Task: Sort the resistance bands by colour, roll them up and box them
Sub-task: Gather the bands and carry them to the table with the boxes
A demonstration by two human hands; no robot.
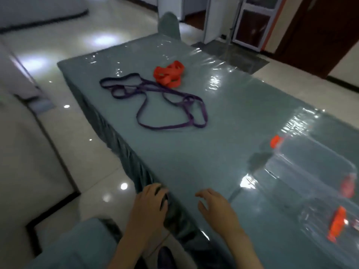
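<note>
While both hands (pixel 180 206) rest near, purple bands (pixel 155 101) lie well beyond.

Bare table (pixel 194 152) lies between hands and bands (pixel 167 105).

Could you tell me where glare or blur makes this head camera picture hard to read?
Head view: glare streaks the plastic-covered table along its far and right edges; the clear box at right is smeared by motion blur and reflections, only its orange clips distinct; both hands are soft; the purple bands and red bands read clearly.
</note>
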